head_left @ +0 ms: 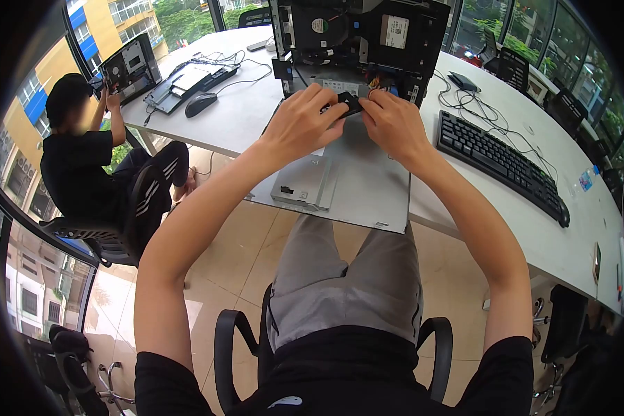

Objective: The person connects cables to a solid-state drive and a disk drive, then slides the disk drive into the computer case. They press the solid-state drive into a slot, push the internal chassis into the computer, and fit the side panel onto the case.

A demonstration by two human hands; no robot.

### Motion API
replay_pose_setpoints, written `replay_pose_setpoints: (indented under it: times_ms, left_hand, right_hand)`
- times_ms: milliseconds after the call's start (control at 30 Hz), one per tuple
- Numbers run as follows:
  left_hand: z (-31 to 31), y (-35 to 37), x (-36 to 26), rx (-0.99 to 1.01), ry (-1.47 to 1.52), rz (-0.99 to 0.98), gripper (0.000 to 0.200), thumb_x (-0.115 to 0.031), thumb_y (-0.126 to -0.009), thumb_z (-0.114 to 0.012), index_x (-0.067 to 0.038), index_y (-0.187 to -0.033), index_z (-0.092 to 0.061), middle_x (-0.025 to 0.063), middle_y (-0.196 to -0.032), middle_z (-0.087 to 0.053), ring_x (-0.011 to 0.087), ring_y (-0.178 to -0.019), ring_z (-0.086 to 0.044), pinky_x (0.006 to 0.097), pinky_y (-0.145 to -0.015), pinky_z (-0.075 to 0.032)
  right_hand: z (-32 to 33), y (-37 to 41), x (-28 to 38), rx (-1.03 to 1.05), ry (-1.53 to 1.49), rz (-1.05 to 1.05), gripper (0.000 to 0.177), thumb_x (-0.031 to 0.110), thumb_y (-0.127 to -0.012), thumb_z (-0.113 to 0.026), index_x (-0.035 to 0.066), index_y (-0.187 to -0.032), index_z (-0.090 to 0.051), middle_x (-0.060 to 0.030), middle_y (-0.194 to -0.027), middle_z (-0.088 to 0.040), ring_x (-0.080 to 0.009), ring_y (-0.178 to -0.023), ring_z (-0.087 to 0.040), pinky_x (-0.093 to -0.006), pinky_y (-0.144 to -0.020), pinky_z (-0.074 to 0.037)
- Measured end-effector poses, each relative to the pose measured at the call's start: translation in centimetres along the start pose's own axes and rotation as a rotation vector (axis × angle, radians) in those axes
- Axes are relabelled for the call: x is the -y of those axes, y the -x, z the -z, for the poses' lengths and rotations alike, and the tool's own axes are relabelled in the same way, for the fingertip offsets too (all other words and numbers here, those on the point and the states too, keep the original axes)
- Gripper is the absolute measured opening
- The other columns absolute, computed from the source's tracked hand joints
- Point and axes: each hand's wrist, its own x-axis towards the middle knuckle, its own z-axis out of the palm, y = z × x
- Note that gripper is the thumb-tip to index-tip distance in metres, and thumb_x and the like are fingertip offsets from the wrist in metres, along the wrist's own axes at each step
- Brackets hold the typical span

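A person sits on a black chair with curved armrests (229, 360) and works with both bare hands in front of an open black computer case (364, 52). The left hand (308, 119) has its thumb and fingers closed on a small black part (350, 104), which is partly hidden by the fingers. The right hand (395, 123) is just beside, with bent fingertips at the right end of this part; whether they grip it or only touch it, one cannot tell. The small part is between the two hands, in front of the lower opening of the case, above a flat grey metal panel (374, 184). On the near left area of this panel there is a silver box-shaped metal piece (299, 182).

To the right, a long black keyboard (503, 165) lies on the white table (454, 191), near some tangled black cables (475, 109). To the left are a black mouse (201, 105) and a seated co-worker in black clothes (76, 163), whose hands are raised at another opened computer (133, 69).
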Motion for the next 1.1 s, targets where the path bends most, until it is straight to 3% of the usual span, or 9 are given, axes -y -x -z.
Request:
replay_pose_setpoints:
  times_ms: [200, 300, 467, 667, 867, 1100]
  left_hand:
    - [-0.8, 0.2, -0.3, 0.155, 0.16, 0.386, 0.065, -0.039, -0.091, -0.081, -0.005, -0.143, -0.062, 0.0187, -0.126, -0.067, 0.0365, -0.118, -0.064, 0.0461, -0.1, -0.055]
    - [-0.6, -0.5, -0.3, 0.37, 0.237, 0.556, 0.073, -0.045, -0.092, -0.08, -0.001, -0.147, -0.058, 0.0223, -0.137, -0.062, 0.0388, -0.124, -0.062, 0.0476, -0.107, -0.051]
    - [-0.4, -0.7, -0.5, 0.438, 0.271, 0.623, 0.079, -0.049, -0.091, -0.08, 0.005, -0.145, -0.059, 0.024, -0.131, -0.062, 0.0387, -0.126, -0.06, 0.0464, -0.107, -0.05]
    - [0.2, -0.2, -0.9, 0.41, 0.259, 0.615, 0.075, -0.047, -0.091, -0.08, 0.004, -0.142, -0.062, 0.0223, -0.123, -0.062, 0.0389, -0.119, -0.063, 0.045, -0.103, -0.052]
    - [1.3, -0.5, -1.4, 0.425, 0.245, 0.67, 0.074, -0.046, -0.091, -0.079, 0.004, -0.143, -0.061, 0.0218, -0.121, -0.062, 0.0373, -0.115, -0.065, 0.0434, -0.1, -0.053]
    - [2.2, -1.3, -1.7, 0.449, 0.222, 0.698, 0.076, -0.044, -0.091, -0.079, 0.006, -0.144, -0.06, 0.0225, -0.123, -0.063, 0.0366, -0.116, -0.065, 0.0432, -0.1, -0.053]
  right_hand:
    - [-0.6, 0.4, -0.6, -0.043, -0.049, 0.07, 0.018, 0.006, -0.081, -0.078, 0.003, -0.099, -0.075, -0.0068, -0.092, -0.069, -0.0249, -0.087, -0.073, -0.0377, -0.072, -0.06]
    - [-0.7, 0.4, -0.5, -0.029, -0.056, 0.075, 0.019, 0.007, -0.081, -0.079, 0.003, -0.1, -0.075, -0.0067, -0.093, -0.069, -0.0244, -0.088, -0.073, -0.0372, -0.072, -0.06]
    - [-0.5, 0.5, -1.0, 0.026, -0.045, 0.073, 0.029, 0.005, -0.083, -0.079, 0.002, -0.112, -0.074, -0.0075, -0.103, -0.072, -0.0256, -0.089, -0.073, -0.0382, -0.074, -0.06]
    - [-1.5, 1.0, -1.4, 0.018, -0.036, 0.116, 0.024, 0.009, -0.085, -0.079, 0.003, -0.108, -0.077, -0.0046, -0.093, -0.071, -0.0228, -0.086, -0.072, -0.0364, -0.068, -0.059]
    - [-1.8, 0.5, -1.0, -0.046, -0.1, 0.088, 0.023, 0.008, -0.085, -0.079, 0.003, -0.107, -0.078, -0.0058, -0.094, -0.073, -0.0235, -0.086, -0.074, -0.0371, -0.066, -0.058]
    - [-1.8, 0.4, -1.1, -0.045, -0.151, 0.027, 0.023, 0.004, -0.083, -0.079, 0.003, -0.106, -0.078, -0.0113, -0.099, -0.077, -0.0297, -0.085, -0.076, -0.0393, -0.071, -0.062]
